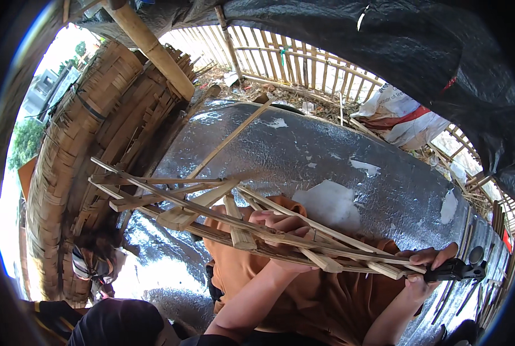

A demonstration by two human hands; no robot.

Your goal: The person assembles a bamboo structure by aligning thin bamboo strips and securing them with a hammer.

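Head view: bundle of split bamboo strips point(234, 222) lies across the lap. Left hand point(280, 230) sits mid-bundle, fingers closed around it. Right hand point(424, 265), at the bundle's right end, grips a black-handled tool point(456, 270). Risk: loose strips fanning left could slide free; blade may slip toward fingers.

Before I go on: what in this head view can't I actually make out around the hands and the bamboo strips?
- Left hand: its fingers fold under the bundle of bamboo strips, so the grip is hidden.
- Right hand: closed around a black-handled tool; the working end is lost among the strips.
- Orange cloth: arms and strips cover most of it.
- Bottom left: a dark rounded shape is cut off by the edge.
- Rim: fisheye bending and black vignette swallow the corners.
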